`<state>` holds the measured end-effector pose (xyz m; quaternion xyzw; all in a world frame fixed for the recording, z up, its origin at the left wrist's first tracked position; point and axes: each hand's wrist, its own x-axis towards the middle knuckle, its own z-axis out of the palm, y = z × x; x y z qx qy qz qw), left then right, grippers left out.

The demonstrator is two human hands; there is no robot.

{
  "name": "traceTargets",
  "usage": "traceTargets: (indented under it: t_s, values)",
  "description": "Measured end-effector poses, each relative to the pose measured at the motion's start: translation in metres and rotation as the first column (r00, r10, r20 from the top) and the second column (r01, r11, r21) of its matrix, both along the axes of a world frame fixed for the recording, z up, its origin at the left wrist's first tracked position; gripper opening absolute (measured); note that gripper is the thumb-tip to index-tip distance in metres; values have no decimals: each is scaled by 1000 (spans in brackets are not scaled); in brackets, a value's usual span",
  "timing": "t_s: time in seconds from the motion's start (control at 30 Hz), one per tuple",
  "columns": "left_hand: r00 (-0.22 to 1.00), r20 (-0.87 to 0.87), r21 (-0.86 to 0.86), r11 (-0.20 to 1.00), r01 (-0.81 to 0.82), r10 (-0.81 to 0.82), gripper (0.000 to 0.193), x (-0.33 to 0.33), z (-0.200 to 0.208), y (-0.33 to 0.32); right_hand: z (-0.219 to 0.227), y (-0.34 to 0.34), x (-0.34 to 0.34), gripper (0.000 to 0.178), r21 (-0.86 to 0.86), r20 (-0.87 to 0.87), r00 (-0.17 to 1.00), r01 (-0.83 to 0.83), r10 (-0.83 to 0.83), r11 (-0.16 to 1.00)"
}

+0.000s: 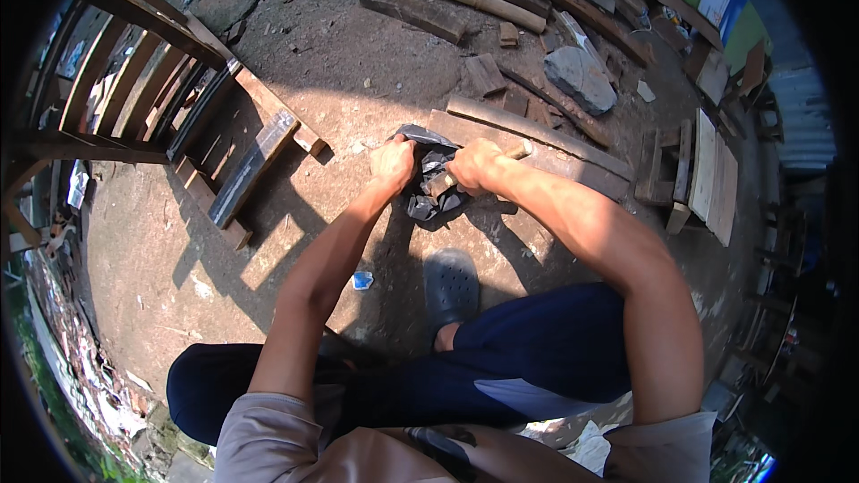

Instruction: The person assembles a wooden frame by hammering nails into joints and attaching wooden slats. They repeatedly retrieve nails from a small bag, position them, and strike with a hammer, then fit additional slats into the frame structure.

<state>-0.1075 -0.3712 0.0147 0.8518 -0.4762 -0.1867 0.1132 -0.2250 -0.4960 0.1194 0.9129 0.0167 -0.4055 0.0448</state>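
In the head view, a crumpled black plastic bag [422,134] sits between the person's hands, just above or on the dirt ground [331,63]; which, I cannot tell. The left hand [392,161] is closed on the bag's left edge. The right hand [476,166] is curled around a short wooden stick [442,184], whose near part overlaps the bag's dark, jumbled inside. Just beyond the right hand lie a long plank [541,139] and a grey stone [580,80]. A slatted wooden frame [134,80] stands well to the left, a small wooden stool [707,179] to the right. Below the bag is a grey clog [452,282], near a blue-and-white scrap [361,280].
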Motion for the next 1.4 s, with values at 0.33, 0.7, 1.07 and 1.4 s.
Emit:
traceTargets:
  t_s: [0.33, 0.7, 1.07, 1.4]
  values:
    - [1000, 3, 140, 990, -6, 6, 23, -3, 4, -15, 8, 8, 3, 26, -9, -49, 998, 50, -50, 999]
    - [589, -804, -289, 919, -266, -83, 25, 24, 0, 2, 7, 7, -5, 30, 45, 1, 1000, 6, -6, 999]
    - [-238, -951, -47, 852, -521, -198, 18, 42, 70, 38, 6, 14, 2, 28, -26, -38, 999, -25, 24, 999]
    - [-41, -991, -104, 915, -389, -130, 36, 49, 74, 46, 16, 32, 23, 26, -85, -29, 998, -53, 51, 995]
